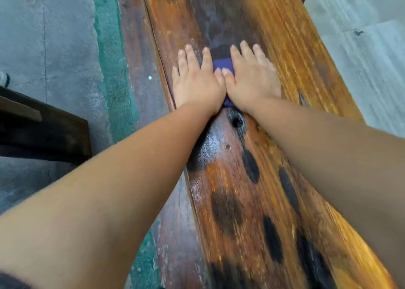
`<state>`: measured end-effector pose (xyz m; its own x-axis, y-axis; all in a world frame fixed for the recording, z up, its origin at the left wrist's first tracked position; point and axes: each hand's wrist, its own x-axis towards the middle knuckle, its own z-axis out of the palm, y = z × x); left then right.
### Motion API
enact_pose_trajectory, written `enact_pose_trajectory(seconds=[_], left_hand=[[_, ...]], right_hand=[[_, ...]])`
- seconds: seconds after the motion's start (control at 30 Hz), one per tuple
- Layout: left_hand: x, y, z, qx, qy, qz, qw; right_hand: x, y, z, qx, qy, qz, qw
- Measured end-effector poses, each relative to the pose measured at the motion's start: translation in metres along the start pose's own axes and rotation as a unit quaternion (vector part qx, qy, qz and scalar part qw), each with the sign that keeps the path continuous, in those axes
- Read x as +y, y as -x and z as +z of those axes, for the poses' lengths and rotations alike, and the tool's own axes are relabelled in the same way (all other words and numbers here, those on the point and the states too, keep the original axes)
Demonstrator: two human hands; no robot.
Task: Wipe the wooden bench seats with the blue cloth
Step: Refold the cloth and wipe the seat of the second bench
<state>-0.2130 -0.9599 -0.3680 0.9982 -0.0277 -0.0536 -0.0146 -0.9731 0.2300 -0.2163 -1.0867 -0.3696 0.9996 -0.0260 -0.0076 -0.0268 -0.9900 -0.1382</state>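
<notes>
- Both palms are pressing flat now: the left hand (pixel 195 80) and the right hand (pixel 252 78) are lying side by side, fingers straight, thumbs touching.
- The small blue cloth (pixel 222 65) is sitting pinned under them, peeking out between the hands.
- The long orange-brown wooden bench seat (pixel 295 54) is stretching ahead with room beyond the fingertips.
- The left hand is sitting right at the plank's left edge, beside the grey concrete floor (pixel 48 36).

No readable text, label, brand, number or sign appears anywhere in this view, neither on the wooden bench seat (pixel 252 179) nor on the blue cloth (pixel 222 65).
</notes>
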Motion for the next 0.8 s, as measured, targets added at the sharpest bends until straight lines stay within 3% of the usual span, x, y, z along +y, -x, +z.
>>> enact_pose_trajectory(seconds=[0.43, 0.63, 0.8], left_hand=[[0.048, 0.181, 0.009, -0.077, 0.014, 0.055, 0.995], [0.043, 0.165, 0.011, -0.080, -0.004, 0.098, 0.992], [0.055, 0.113, 0.012, -0.058, -0.003, 0.079, 0.995]], right_hand=[[0.043, 0.201, -0.019, -0.075, -0.022, 0.127, 0.989], [0.048, 0.192, -0.018, -0.076, -0.004, 0.120, 0.990], [0.064, 0.128, -0.019, -0.061, -0.008, 0.088, 0.994]])
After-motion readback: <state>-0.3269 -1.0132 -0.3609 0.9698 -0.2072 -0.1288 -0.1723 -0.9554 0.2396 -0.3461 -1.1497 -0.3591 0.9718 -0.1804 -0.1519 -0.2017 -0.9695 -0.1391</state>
